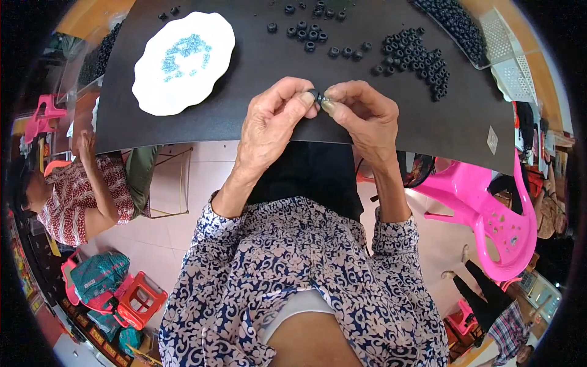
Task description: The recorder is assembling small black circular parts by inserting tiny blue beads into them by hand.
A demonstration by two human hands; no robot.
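Over the table's near edge, my two hands meet with fingertips close together. My left hand (269, 119) pinches a small round black part (315, 94) between thumb and fingers. Closed at its side, my right hand (369, 116) has thumb and fingertip against something tiny, which I cannot make out. To the left lies a white scalloped plate (150, 92) with many tiny bluish-green pieces (186, 54) on it. Beyond my right hand, a heap of similar black parts (419, 58) spreads over the table, and several more loose black parts (309, 33) lie farther off.
The dark table (257, 55) ends just in front of me. A clear bin of black parts (452, 27) stands far right beside a white perforated basket (510, 55). A pink chair (471, 189) is at right; a seated person (85, 199) and a red stool (142, 300) are at left.
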